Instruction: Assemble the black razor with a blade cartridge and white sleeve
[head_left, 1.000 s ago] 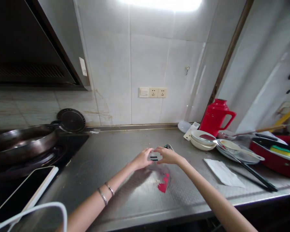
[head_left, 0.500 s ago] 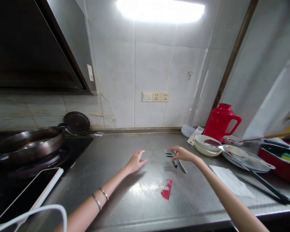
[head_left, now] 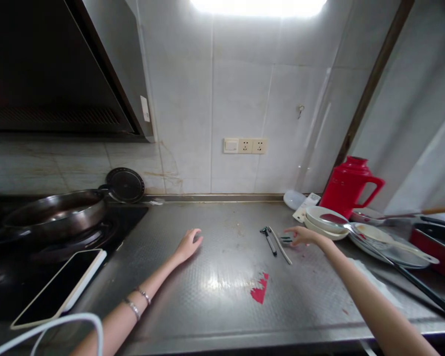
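The left hand [head_left: 188,245] is empty over the grey metal desk [head_left: 200,316], fingers apart; the right hand's [head_left: 304,236] fingers reach a small green-striped piece [head_left: 286,239] beside a thin whitish tube [head_left: 281,245], clamped or not, I can't tell.

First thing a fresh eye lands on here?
Probably the bright red jug standing at the right by the wall, behind the stacked bowls. Next, the torn red scrap on the bare steel counter, between the two forearms, then the glaring light at the top.

A kitchen; frying pan [head_left: 55,215] on black cooktop [head_left: 128,225]; range hood [head_left: 59,74] above.
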A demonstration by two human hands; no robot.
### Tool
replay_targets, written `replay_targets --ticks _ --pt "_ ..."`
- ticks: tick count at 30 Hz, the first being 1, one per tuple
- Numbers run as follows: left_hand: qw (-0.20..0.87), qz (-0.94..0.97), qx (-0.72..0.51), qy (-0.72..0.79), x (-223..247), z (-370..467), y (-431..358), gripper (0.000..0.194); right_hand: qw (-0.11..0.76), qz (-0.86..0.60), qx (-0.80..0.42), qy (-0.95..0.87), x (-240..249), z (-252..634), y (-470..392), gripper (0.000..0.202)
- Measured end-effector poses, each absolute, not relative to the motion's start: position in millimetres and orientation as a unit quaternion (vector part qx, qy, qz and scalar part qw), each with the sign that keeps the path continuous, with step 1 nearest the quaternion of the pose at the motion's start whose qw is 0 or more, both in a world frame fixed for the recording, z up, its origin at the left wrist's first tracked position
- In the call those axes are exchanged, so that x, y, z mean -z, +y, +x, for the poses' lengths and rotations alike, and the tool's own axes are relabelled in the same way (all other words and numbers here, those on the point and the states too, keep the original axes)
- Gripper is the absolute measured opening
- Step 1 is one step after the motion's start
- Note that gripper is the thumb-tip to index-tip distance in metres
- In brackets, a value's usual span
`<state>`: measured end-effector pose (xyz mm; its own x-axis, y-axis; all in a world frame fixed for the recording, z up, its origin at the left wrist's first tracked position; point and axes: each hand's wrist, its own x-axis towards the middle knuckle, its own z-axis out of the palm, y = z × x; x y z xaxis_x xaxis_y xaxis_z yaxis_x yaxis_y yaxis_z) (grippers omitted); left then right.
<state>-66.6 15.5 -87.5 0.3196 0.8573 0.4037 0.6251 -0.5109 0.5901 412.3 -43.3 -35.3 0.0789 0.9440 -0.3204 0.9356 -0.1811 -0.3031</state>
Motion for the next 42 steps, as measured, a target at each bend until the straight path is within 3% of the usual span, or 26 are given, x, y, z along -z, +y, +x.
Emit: replay_targets --ticks 12,19,24,28,32,42 --pt "0.251 0.692 -0.450 0.505 100 -93 39 0.024 -0.001 -0.733 -0.242 -0.636 45 417 -33 0.067" --pt "0.176 0.700 -0.440 0.534 93 -92 30 0.024 0.014 -0.752 -0.199 -0.629 36 413 -30 0.068" --pt "0.132 0.696 -0.351 0.612 90 -88 27 0.032 0.086 -0.711 -0.074 -0.694 17 371 -14 0.023" --pt "0.091 0.720 -0.226 0.650 85 -81 18 0.028 0.135 -0.701 -0.014 -0.701 20 295 -14 0.039" --pt "0.042 0.751 -0.146 0.643 78 -75 8 0.024 0.122 -0.678 -0.013 -0.725 41 216 -26 0.043" --pt "0.007 0.774 -0.123 0.621 78 -76 4 0.028 0.079 -0.697 0.008 -0.713 76 159 -43 0.039"
